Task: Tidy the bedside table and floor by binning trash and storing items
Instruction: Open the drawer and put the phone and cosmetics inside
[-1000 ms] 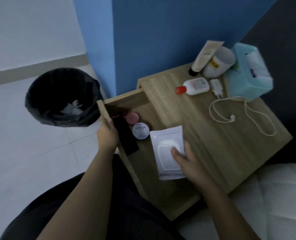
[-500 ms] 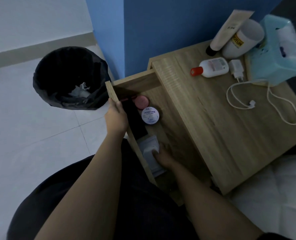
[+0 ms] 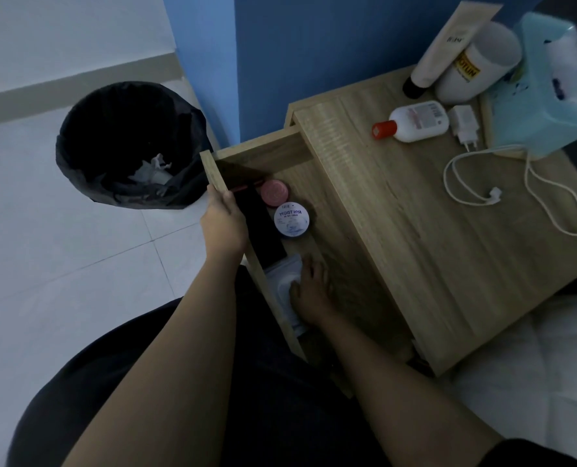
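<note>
Inside the open drawer (image 3: pixel 267 151), at the six o'clock end of its floor, the white pouch (image 3: pixel 278 281) was pressed down by the right hand (image 3: pixel 310 293), whose fingers were laid loosely over it and not curled round it. At ten o'clock from that hand, the top edge of the drawer's front panel was gripped by the left hand (image 3: pixel 224 220), with the thumb hooked over the board. Between the two hands, a flat black object (image 3: pixel 263 227) lay along the panel's inner face. At twelve o'clock from the pouch, a white jar (image 3: pixel 291 219) marked MOIST HYA was set, with a pink jar (image 3: pixel 273 192) just beside it. On the bedside table (image 3: pixel 415 257), toward one o'clock, a red-capped bottle (image 3: pixel 415 121) was laid on its side beside a white charger (image 3: pixel 464 124), whose cable (image 3: pixel 492 193) was looped across the wood. A tube (image 3: pixel 445 45), a white container (image 3: pixel 476 65) and a tissue box (image 3: pixel 543 106) were grouped at the back corner. At ten o'clock, on the floor, a black-lined bin (image 3: pixel 74 170) was stood, with crumpled paper (image 3: pixel 152 170) inside it.
</note>
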